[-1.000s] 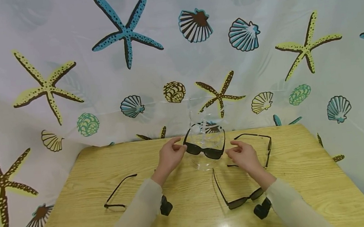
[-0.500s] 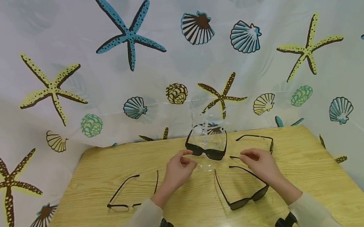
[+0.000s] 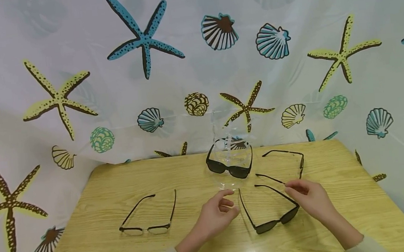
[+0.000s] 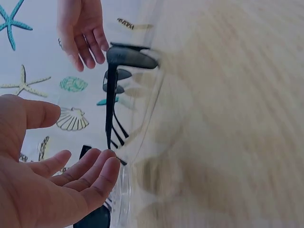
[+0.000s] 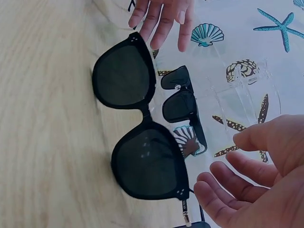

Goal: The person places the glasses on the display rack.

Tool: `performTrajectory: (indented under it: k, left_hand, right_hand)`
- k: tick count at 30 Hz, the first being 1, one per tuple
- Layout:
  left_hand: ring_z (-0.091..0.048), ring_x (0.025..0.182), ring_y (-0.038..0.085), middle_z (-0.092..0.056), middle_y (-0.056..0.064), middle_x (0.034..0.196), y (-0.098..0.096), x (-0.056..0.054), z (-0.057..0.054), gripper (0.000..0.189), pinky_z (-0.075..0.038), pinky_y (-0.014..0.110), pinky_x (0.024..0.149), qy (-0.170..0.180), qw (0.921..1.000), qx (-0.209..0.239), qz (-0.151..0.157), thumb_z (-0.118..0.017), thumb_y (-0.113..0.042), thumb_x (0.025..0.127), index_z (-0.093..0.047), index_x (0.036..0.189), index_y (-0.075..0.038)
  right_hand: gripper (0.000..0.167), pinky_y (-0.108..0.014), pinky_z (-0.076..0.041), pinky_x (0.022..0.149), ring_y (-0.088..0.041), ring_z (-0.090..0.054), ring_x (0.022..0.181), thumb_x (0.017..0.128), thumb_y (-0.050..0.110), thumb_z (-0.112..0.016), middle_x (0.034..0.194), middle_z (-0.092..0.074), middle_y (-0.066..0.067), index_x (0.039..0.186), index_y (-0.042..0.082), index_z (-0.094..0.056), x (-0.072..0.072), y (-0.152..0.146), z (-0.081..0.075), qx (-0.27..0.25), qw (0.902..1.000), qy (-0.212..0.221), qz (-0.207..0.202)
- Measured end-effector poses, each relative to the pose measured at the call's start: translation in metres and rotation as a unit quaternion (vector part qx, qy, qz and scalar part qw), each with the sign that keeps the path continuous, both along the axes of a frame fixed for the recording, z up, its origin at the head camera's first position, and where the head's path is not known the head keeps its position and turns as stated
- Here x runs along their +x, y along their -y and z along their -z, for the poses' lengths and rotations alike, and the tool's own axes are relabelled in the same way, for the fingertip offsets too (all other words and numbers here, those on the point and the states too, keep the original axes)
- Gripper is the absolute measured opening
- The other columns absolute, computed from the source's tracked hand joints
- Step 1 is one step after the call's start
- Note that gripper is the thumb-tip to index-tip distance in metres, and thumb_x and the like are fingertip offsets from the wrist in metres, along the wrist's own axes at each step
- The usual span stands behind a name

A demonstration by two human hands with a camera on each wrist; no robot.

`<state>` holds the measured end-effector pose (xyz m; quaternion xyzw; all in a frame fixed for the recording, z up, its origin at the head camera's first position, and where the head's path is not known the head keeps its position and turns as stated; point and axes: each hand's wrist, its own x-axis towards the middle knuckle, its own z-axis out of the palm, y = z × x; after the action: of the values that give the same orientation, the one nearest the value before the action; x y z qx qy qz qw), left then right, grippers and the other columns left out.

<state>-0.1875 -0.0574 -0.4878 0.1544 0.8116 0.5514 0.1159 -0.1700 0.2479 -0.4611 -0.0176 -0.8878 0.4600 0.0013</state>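
Dark sunglasses point(image 3: 238, 172) sit on a clear stand point(image 3: 226, 185) at the back middle of the table. Nearer lies a second pair of black sunglasses point(image 3: 266, 227), lenses toward the front and temples spread toward the back. My left hand point(image 3: 216, 216) is beside that pair's left temple, fingers loosely bent and holding nothing. Over on the other side, my right hand point(image 3: 313, 198) hovers by the right hinge, thumb and fingers apart with nothing between them. The right wrist view shows both lenses of the nearer sunglasses point(image 5: 124, 76) beyond my relaxed fingers point(image 5: 240, 183).
Thin-framed eyeglasses point(image 3: 158, 228) lie unfolded at the left of the wooden table point(image 3: 100, 249). Another dark-framed pair of eyeglasses point(image 3: 302, 163) lies at the back right, behind my right hand. A curtain point(image 3: 182, 75) with starfish and shells hangs around the table.
Both hands have drawn back from the sunglasses on the stand toward the front, and the right has also moved outward. Those sunglasses stay on the stand.
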Motion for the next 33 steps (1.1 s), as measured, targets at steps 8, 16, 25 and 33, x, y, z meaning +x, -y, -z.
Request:
performTrajectory:
  k: [8, 16, 25, 33]
  left_hand:
    - [-0.073, 0.106, 0.029, -0.072, 0.017, 0.12, -0.011, 0.021, 0.003, 0.054, -0.062, 0.04, 0.087, 0.011, 0.9991, 0.007, 0.041, -0.072, -0.027, 0.098, -0.058, 0.148, -0.011]
    - [-0.074, 0.103, 0.029, -0.072, 0.015, 0.117, -0.019, 0.03, 0.007, 0.056, -0.061, 0.035, 0.084, 0.022, 0.9978, 0.016, 0.061, -0.073, -0.026, 0.097, -0.058, 0.148, -0.006]
    - [-0.075, 0.097, 0.025, -0.074, 0.011, 0.112, -0.026, 0.036, 0.015, 0.053, -0.061, 0.036, 0.082, 0.029, 0.9976, 0.003, 0.063, -0.073, -0.026, 0.097, -0.06, 0.144, -0.007]
    - [-0.071, 0.085, 0.012, -0.075, 0.008, 0.103, -0.031, 0.04, 0.019, 0.049, -0.057, 0.025, 0.074, 0.042, 0.996, 0.03, 0.072, -0.072, -0.021, 0.097, -0.062, 0.142, -0.004]
  right_hand:
    - [0.038, -0.031, -0.06, 0.091, -0.032, -0.07, 0.122, 0.106, 0.03, -0.066, 0.131, -0.073, -0.015, 0.133, 0.004, -0.071, 0.008, -0.008, 0.006, -0.002, 0.9998, 0.015, 0.012]
    - [0.042, -0.037, -0.06, 0.092, -0.035, -0.068, 0.125, 0.105, 0.031, -0.068, 0.137, -0.07, -0.019, 0.136, 0.002, -0.069, 0.008, -0.012, 0.016, 0.001, 0.9992, 0.037, 0.011]
    - [0.04, -0.029, -0.06, 0.078, -0.014, -0.071, 0.105, 0.105, 0.028, -0.068, 0.136, -0.07, -0.018, 0.135, 0.002, -0.069, 0.009, -0.011, 0.026, -0.03, 0.9974, 0.063, 0.017]
    - [0.035, -0.03, -0.055, 0.073, -0.016, -0.069, 0.086, 0.106, 0.02, -0.066, 0.136, -0.07, -0.022, 0.134, 0.0, -0.07, 0.012, -0.01, 0.033, -0.026, 0.9974, 0.067, 0.004]
